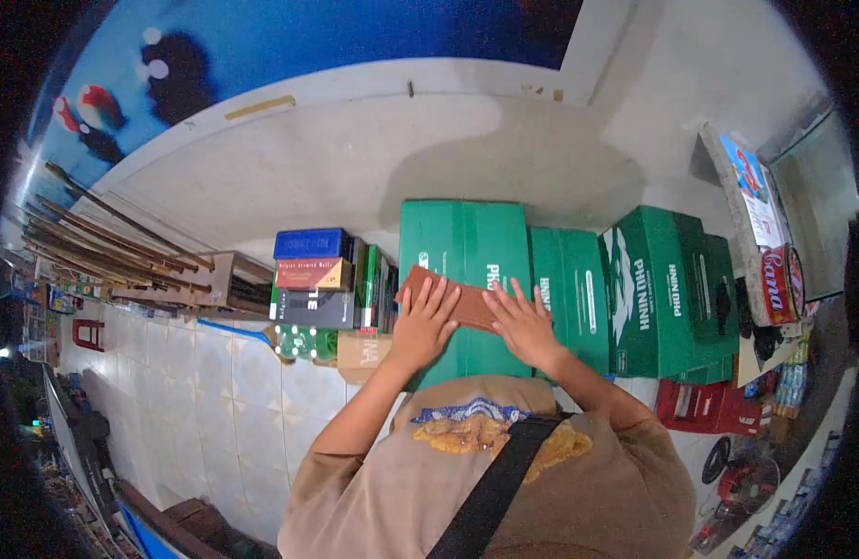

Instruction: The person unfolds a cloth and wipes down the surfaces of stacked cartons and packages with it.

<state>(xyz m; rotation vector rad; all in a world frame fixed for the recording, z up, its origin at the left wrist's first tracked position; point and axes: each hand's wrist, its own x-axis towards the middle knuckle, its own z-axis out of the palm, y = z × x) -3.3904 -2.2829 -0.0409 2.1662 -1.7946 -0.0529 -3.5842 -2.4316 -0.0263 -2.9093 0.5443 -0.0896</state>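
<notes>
A folded reddish-brown cloth (468, 306) lies flat on top of a tall green carton (462, 238). My left hand (424, 322) rests on the cloth's left end with its fingers spread. On the right end, my right hand (522, 323) also presses with fingers stretched out and apart. Neither hand is wrapped around anything. The cloth's underside is hidden. Close to the right hand stands another green carton (578, 270). To the left of the left hand is a stack of smaller boxes with a blue box (310, 243) on top.
More green cartons (655, 279) stand along the wall at right. Wooden cue sticks (112, 244) lean in a holder at left. Green-capped bottles (306, 344) and a brown carton (359, 352) sit low beside the stack. A red case (709, 406) and a fan (742, 484) are at lower right.
</notes>
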